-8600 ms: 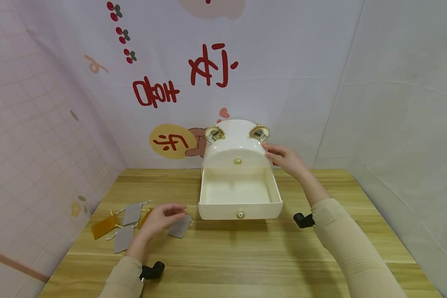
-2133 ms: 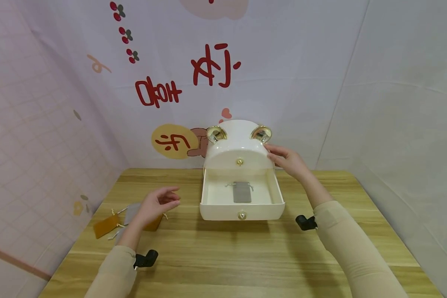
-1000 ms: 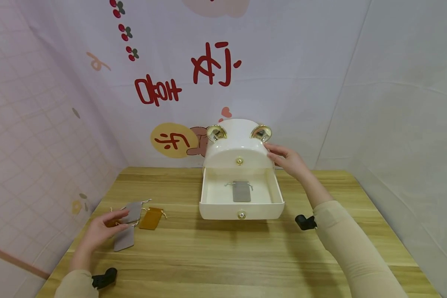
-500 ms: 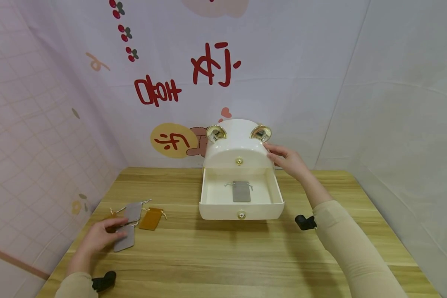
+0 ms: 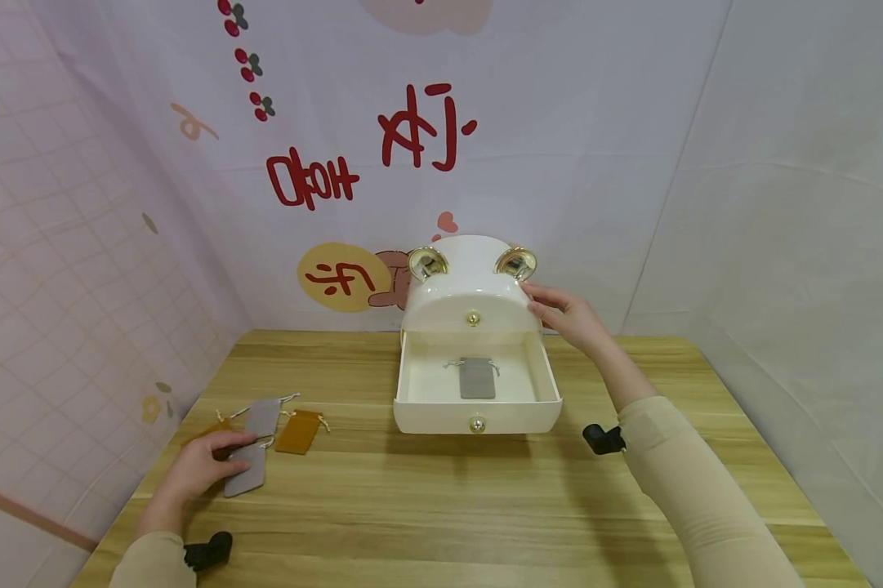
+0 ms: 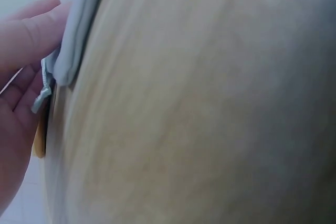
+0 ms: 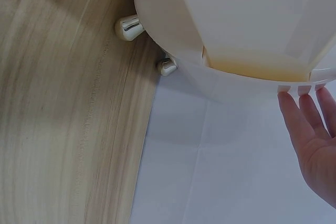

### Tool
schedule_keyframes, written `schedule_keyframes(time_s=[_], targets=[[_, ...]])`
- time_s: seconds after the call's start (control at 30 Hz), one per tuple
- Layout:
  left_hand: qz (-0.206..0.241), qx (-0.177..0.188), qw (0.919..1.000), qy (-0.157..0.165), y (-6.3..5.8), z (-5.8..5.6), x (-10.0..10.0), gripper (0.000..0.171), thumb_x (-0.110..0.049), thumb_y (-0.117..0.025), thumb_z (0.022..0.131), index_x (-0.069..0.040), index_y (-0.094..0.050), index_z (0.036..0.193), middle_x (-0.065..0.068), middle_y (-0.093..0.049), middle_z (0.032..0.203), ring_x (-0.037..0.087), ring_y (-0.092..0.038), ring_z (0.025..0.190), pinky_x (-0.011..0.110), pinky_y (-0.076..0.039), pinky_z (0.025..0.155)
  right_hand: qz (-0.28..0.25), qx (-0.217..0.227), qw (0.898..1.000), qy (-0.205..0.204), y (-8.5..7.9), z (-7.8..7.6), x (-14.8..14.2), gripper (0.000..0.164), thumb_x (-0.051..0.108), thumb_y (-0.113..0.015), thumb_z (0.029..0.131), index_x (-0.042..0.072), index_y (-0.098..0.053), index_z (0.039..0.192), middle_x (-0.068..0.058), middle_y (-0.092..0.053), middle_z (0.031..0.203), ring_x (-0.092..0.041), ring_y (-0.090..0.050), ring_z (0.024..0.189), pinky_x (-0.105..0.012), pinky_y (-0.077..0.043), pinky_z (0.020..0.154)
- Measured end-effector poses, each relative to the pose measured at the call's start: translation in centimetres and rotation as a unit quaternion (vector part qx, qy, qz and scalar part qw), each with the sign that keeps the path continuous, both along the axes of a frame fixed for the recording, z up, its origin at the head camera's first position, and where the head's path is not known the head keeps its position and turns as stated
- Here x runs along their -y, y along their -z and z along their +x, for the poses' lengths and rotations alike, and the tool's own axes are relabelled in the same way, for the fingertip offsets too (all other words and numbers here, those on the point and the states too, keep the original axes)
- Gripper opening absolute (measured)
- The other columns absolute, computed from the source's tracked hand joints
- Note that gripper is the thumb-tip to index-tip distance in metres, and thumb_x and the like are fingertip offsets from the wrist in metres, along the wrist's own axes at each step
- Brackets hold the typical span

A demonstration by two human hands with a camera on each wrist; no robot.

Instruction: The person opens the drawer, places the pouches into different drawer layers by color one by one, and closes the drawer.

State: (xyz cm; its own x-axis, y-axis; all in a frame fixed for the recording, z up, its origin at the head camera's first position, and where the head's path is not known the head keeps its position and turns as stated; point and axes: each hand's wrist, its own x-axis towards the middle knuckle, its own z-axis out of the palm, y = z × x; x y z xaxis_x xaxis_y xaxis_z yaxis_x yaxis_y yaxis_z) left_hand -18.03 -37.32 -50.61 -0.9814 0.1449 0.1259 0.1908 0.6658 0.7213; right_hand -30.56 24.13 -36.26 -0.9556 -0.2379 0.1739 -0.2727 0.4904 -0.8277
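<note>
In the head view my left hand [image 5: 200, 467] is over the near grey drawstring pouch [image 5: 248, 478], thumb and fingers pinching its upper part. The left wrist view has this grey pouch against my thumb, its white cord hanging by the fingers. My right hand [image 5: 575, 320] touches the right side of a white drawer box [image 5: 466, 286] with gold ear-like rounds. Only the fingertips meet the shell in the right wrist view. The lower drawer [image 5: 430, 417] is pulled out, and one grey pouch [image 5: 478, 379] lies flat inside it.
Another grey pouch [image 5: 263, 416] and a mustard pouch [image 5: 299, 431] lie just beyond my left hand. A second mustard pouch [image 5: 213, 429] is partly covered by the hand. The wooden table [image 5: 441, 523] ends at a printed cloth wall [image 5: 588, 163] behind the box.
A grey pouch from beside the drawer now lies inside it. My left hand has gone back left to the other pouches and closed on the near grey one. The right hand stays put.
</note>
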Motion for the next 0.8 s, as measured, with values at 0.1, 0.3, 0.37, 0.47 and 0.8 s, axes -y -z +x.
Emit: schedule_keyframes(time_s=[0.1, 0.3, 0.37, 0.47, 0.8], targets=[[0.007, -0.002, 0.9999, 0.007, 0.1, -0.1, 0.0, 0.038, -0.008, -0.085, 0.076, 0.001, -0.074, 0.111, 0.013, -0.069, 0.113, -0.008, -0.054, 0.098, 0.012, -0.045, 0.080, -0.001, 0.002, 1.000, -0.002, 0.0, 0.0, 0.0, 0.049, 0.036, -0.060, 0.100, 0.020, -0.052, 0.146, -0.006, -0.046, 0.150, -0.033, -0.045, 0.134, -0.049, -0.048, 0.098], [0.005, -0.023, 0.9996, 0.018, 0.5, -0.4, 0.0, 0.035, -0.005, -0.085, 0.076, -0.001, -0.075, 0.109, 0.010, -0.069, 0.110, -0.007, -0.054, 0.099, 0.009, -0.042, 0.080, 0.002, 0.002, 1.000, -0.003, 0.1, 0.0, -0.1, 0.050, 0.037, -0.059, 0.100, 0.020, -0.051, 0.146, -0.007, -0.046, 0.150, -0.033, -0.045, 0.134, -0.049, -0.048, 0.098], [0.005, -0.031, 0.9993, 0.019, 0.6, -0.6, 0.0, 0.032, -0.004, -0.084, 0.075, -0.002, -0.076, 0.106, 0.009, -0.069, 0.108, -0.006, -0.054, 0.098, 0.009, -0.042, 0.079, 0.003, 0.001, 1.000, -0.001, 0.1, 0.0, -0.1, 0.050, 0.037, -0.059, 0.100, 0.019, -0.051, 0.146, -0.007, -0.046, 0.151, -0.033, -0.045, 0.134, -0.049, -0.048, 0.097], [0.026, -0.048, 0.9982, 0.026, 0.9, -0.8, 0.0, 0.028, 0.002, -0.083, 0.075, 0.001, -0.075, 0.102, 0.006, -0.071, 0.102, -0.004, -0.057, 0.092, 0.010, -0.045, 0.076, 0.004, 0.001, 1.000, -0.001, 0.0, 0.0, -0.1, 0.050, 0.037, -0.059, 0.100, 0.020, -0.052, 0.146, -0.006, -0.045, 0.151, -0.033, -0.045, 0.134, -0.049, -0.048, 0.098], [0.080, -0.044, 0.9957, 0.020, 0.5, -0.8, 0.2, 0.018, 0.009, -0.077, 0.079, 0.006, -0.073, 0.096, -0.007, -0.070, 0.092, 0.001, -0.060, 0.080, 0.016, -0.049, 0.065, -0.005, 0.020, 1.000, -0.007, -1.4, 1.0, 0.7, 0.046, 0.021, -0.056, 0.103, 0.010, -0.049, 0.147, -0.014, -0.044, 0.151, -0.038, -0.043, 0.134, -0.053, -0.046, 0.099]])
